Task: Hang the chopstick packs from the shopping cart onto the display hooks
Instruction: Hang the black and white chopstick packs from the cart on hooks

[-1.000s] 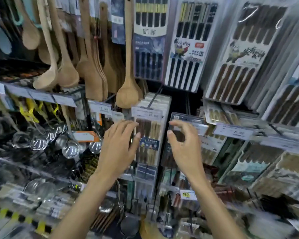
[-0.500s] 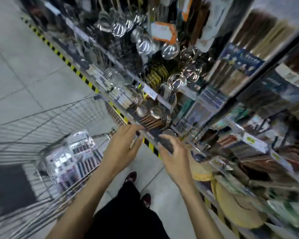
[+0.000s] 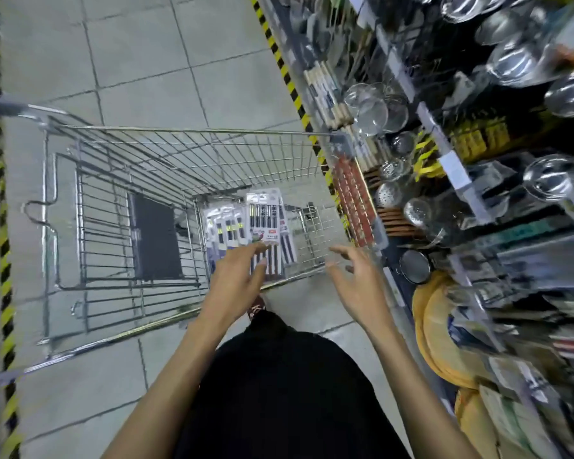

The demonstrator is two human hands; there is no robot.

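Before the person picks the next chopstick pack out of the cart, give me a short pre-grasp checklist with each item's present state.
1. Packs left in the shopping cart: ok, several chopstick packs lie at its near end.
2. Left hand free: ok, open, fingers over the packs.
3. Right hand free: ok, open, empty, above the cart's rim.
4. Top pack clear to lift: ok, nothing lies on it.
5. Left hand touching a pack: cannot tell.
6. Free display hook: cannot tell, the shelf is blurred.
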